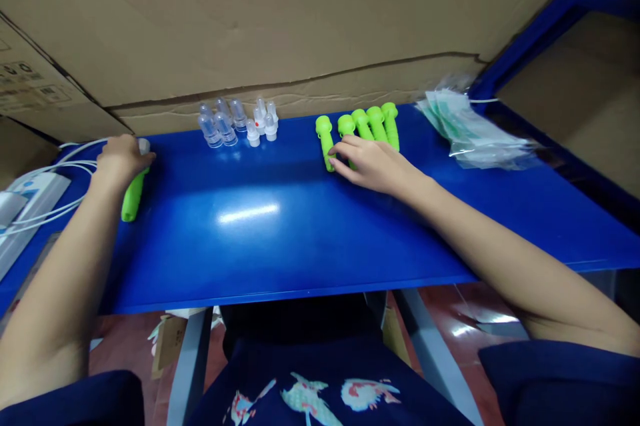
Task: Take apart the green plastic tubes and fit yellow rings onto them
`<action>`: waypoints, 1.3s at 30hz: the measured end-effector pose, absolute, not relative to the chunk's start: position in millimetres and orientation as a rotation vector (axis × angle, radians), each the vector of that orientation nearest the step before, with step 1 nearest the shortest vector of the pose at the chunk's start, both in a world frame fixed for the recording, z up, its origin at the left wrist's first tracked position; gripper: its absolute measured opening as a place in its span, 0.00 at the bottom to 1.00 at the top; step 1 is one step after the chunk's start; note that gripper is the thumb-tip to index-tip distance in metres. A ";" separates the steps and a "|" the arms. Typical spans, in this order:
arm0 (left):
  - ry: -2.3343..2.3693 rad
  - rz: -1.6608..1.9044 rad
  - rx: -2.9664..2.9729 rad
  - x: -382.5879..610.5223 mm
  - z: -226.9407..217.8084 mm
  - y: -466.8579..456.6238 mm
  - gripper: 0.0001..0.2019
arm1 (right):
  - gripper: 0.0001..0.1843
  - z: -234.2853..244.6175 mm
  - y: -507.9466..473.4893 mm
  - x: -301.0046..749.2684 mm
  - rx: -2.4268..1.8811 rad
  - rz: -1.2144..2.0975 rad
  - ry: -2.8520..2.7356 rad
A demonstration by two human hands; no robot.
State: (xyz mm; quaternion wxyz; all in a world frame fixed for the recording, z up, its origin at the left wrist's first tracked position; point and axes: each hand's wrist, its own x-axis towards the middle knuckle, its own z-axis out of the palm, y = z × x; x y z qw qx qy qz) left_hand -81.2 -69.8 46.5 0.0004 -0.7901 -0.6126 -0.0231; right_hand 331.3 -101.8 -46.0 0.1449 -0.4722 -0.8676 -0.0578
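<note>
At the table's left, my left hand [123, 154] is closed round the upper part of a bright green ribbed handle-like tube [133, 198], tilted, with a pale, see-through top showing beside my fingers. Further right, my right hand [373, 163] reaches over a row of similar green ribbed tubes with wide collars. Its fingers are slightly bent and apart, the tips at the right side of the leftmost tube [325, 139]. That tube lies a little away from the others. My palm hides the lower part of the second tube [346, 125]; more tubes [376, 121] lie beside it.
Several clear plastic domed caps [220, 127] stand at the back, beside small white-based nozzle pieces [263, 123]. Clear bags with green-and-white printed sheets [470, 129] lie at the right. A white power strip [33, 206] with cables is at the left. Cardboard [280, 19] walls the table's back.
</note>
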 end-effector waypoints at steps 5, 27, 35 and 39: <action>-1.843 -0.144 -2.534 -44.9 57.1 -89.3 0.46 | 0.17 -46.0 -107.7 325.8 -1.198 0.001 -2.424; -1.207 -0.628 -3.013 30.6 -1.9 -54.5 0.28 | 0.32 -36.1 -106.4 322.6 -1.102 1.196 -1.877; -1.260 -0.389 -3.258 15.8 -16.2 -48.0 0.21 | 0.23 -38.3 -123.9 310.7 -1.211 0.259 -2.293; -1.520 -0.204 -3.617 17.8 -13.7 -57.0 0.25 | 0.23 -30.5 -121.5 314.0 -1.231 -0.087 -2.422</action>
